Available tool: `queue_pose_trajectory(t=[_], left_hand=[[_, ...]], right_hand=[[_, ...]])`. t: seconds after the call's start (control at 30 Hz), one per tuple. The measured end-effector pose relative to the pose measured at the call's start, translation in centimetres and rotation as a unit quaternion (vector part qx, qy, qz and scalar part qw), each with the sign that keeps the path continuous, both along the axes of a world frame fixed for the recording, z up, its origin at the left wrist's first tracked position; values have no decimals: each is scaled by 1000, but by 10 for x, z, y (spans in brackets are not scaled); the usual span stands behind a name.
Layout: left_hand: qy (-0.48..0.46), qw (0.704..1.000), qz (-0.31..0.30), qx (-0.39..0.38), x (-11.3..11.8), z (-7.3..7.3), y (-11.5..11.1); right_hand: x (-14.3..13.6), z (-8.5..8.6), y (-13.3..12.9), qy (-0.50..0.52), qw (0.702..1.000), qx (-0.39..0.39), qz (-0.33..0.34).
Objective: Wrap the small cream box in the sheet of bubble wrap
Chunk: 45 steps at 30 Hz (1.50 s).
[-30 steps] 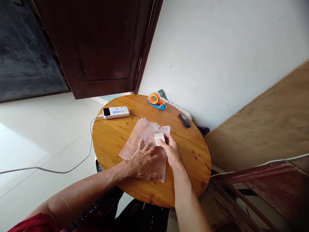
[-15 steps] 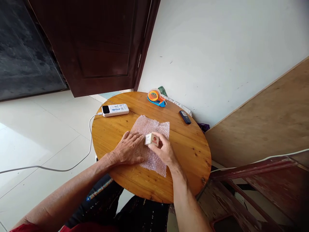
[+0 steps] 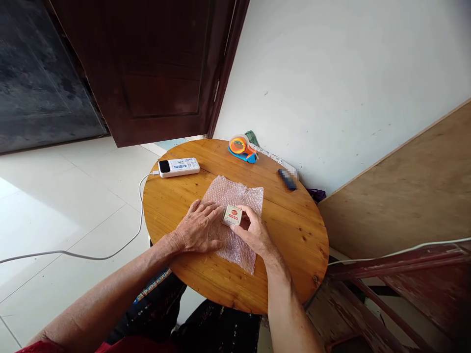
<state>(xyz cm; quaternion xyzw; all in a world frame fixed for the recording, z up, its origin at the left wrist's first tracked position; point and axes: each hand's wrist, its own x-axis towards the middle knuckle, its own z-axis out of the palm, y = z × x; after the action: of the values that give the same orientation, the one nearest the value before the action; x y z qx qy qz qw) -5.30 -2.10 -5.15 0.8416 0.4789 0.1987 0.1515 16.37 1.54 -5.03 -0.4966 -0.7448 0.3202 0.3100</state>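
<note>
A small pale box [image 3: 232, 215] with red print on top sits at the middle of a sheet of bubble wrap [image 3: 235, 252]. My right hand [image 3: 253, 230] grips it from the right, thumb at the near side and fingers at the far side. Flat on the left part of the sheet lies my left hand [image 3: 198, 226], fingers stretched out, with its fingertips close to the box. Whether those fingertips touch the box I cannot tell. Under the sheet is a round wooden table [image 3: 294, 245].
A white power bank [image 3: 179, 167] with a cable [image 3: 140, 206] lies at the table's left. At the back stands an orange and blue tape dispenser [image 3: 243, 148]. A dark, partly blurred object [image 3: 287, 180] lies at the right. A wall [image 3: 331, 73] borders the far side.
My right hand has turned the box from a tilted pose so that its printed face now points up, lower on the bubble wrap. My left hand stays flat. The whole view has shifted slightly.
</note>
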Motion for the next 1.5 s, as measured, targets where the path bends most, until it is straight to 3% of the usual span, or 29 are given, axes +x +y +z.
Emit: queue_pose_trajectory(t=[0.27, 0.47, 1.07, 1.5], left_hand=[[-9, 1000, 5, 9, 0, -2, 2], [-21, 1000, 3, 20, -1, -4, 2], [-20, 999, 5, 31, -1, -4, 3], [-80, 997, 8, 20, -3, -7, 4]], right_hand=[[1, -1, 0, 17, 1000, -4, 11], [6, 6, 0, 93, 993, -70, 37], [-2, 1, 3, 64, 997, -52, 0], [8, 5, 2, 72, 995, -65, 36]])
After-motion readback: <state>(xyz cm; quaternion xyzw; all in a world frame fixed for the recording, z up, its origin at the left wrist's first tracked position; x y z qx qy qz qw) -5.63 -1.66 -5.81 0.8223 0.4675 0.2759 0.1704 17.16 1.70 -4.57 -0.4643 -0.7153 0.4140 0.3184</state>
